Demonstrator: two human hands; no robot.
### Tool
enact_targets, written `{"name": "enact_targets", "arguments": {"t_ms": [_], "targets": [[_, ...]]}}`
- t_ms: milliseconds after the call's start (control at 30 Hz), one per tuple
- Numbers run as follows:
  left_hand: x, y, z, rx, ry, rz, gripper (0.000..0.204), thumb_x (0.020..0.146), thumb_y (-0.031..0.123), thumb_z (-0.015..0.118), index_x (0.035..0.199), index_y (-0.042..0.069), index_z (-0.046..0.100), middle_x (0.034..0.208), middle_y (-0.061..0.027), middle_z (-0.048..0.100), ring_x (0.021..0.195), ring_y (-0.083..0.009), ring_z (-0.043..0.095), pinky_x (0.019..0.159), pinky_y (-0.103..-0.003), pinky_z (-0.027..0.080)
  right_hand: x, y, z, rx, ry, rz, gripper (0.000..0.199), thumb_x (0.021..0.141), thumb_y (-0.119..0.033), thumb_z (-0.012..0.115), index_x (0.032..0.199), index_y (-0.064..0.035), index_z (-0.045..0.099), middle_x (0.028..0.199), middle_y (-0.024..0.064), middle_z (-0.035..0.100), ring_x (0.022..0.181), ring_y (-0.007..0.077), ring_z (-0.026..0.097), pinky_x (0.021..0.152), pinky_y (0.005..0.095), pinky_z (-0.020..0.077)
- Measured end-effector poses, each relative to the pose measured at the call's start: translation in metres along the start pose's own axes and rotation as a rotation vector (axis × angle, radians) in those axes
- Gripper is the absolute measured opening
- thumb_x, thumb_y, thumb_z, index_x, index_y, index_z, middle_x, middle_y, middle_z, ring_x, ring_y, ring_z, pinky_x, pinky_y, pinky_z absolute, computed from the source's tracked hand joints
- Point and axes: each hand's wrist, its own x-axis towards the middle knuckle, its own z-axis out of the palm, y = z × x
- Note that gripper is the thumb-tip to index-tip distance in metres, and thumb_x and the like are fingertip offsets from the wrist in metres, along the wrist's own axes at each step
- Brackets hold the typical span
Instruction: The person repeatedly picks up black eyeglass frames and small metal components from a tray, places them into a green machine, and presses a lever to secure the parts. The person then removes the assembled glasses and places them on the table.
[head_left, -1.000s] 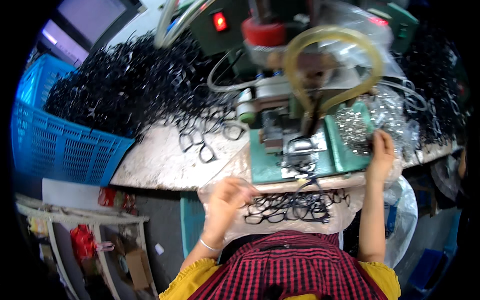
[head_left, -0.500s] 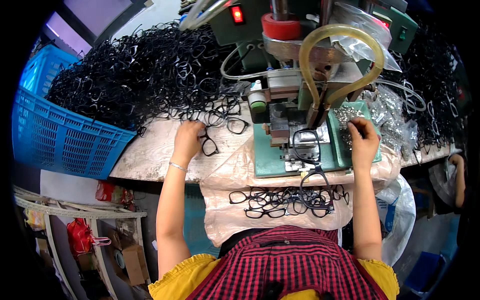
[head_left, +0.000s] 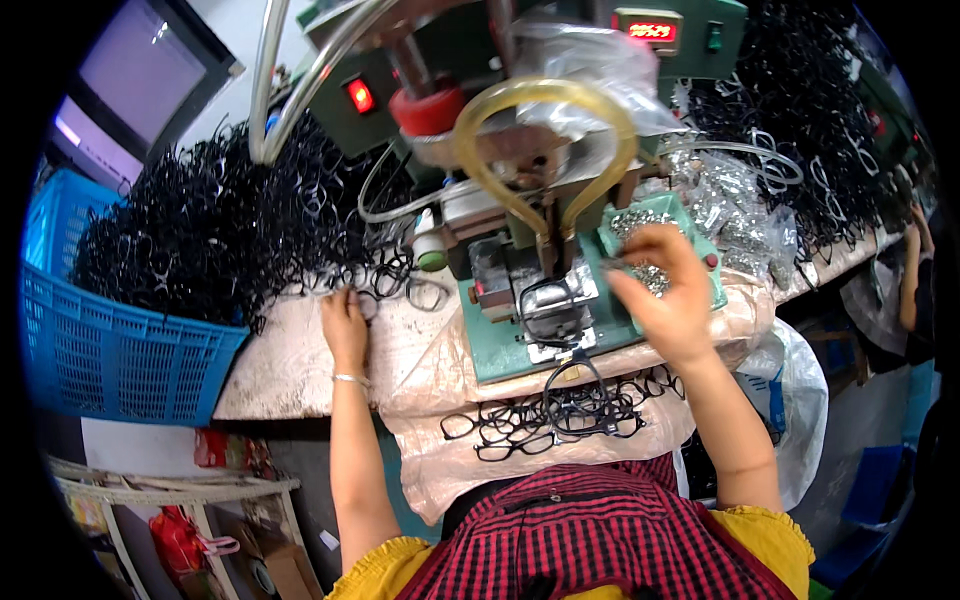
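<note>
At the edge of the heap on the left, my left hand [head_left: 343, 325] pinches a black eyeglass frame [head_left: 368, 303], mostly hidden by the fingers. My right hand [head_left: 668, 300] hovers over the green tray of small metal parts [head_left: 648, 280], thumb and fingers curled toward each other. Motion blur hides what its fingertips hold. Between my hands stands a green bench press [head_left: 490, 352]. Another black eyeglass frame [head_left: 576, 364] sits on the metal fixture [head_left: 548, 350], one rim under the press head and the other overhanging the front edge.
A large pile of black eyeglass frames [head_left: 190, 240] fills the back left, beside a blue crate [head_left: 120, 345]. Several more frames [head_left: 510, 425] lie on plastic sheeting before me. Bags of metal parts [head_left: 745, 215] lie right of the press. A yellowish hose [head_left: 545, 90] loops above it.
The view has turned and tilted. My right hand has come off the metal parts and moved left toward the press. My left hand has drawn the frame beside it closer to the pile.
</note>
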Motion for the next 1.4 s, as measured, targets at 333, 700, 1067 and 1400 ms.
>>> {"name": "enact_targets", "arguments": {"t_ms": [333,700,1067,1400], "targets": [[-0.024,0.198,-0.11,-1.44,0.157,-0.15,0.014,0.102,0.006,0.048,0.115,0.002,0.05,0.111,-0.0134,0.061,0.093,-0.0227,0.064,0.073,-0.036,0.058,0.003,0.016,0.037,0.302,0.07,0.117,0.033,0.081,0.0,0.071,0.109,0.0021,0.054,0.095,0.0046,0.064,0.091,0.0105,0.062,0.085,0.0238,0.0469],[0.024,0.274,-0.152,-1.094,0.126,0.554,0.009,0.096,0.012,0.061,0.102,0.005,0.064,0.095,-0.0147,0.069,0.083,-0.0258,0.069,0.07,-0.034,0.054,-0.003,-0.032,0.029,0.356,-0.049,0.132,0.043,0.082,0.001,0.063,0.124,0.0011,0.055,0.115,0.0145,0.064,0.108,0.0241,0.065,0.097,0.033,0.0466],[0.005,0.293,-0.129,-0.788,-0.197,0.924,0.019,0.071,0.014,0.08,0.089,0.01,0.075,0.105,-0.0055,0.073,0.06,-0.0166,0.051,0.082,-0.041,0.054,-0.004,0.102,-0.053,-0.894,0.188,-0.063,0.013,0.077,-0.015,0.074,0.088,-0.0078,0.073,0.12,0.019,0.065,0.121,0.0371,0.056,0.101,0.0444,0.0446],[-0.041,0.278,-0.138,-0.674,-0.142,0.728,0.04,0.074,0.017,0.082,0.109,0.007,0.068,0.118,-0.0147,0.068,0.105,-0.0337,0.065,0.099,-0.05,0.048,0.046,0.116,-0.009,-1.198,-0.011,-0.194,0.009,0.078,-0.016,0.068,0.082,-0.0082,0.067,0.088,0.0091,0.061,0.092,0.0314,0.06,0.077,0.0424,0.0486]]}}
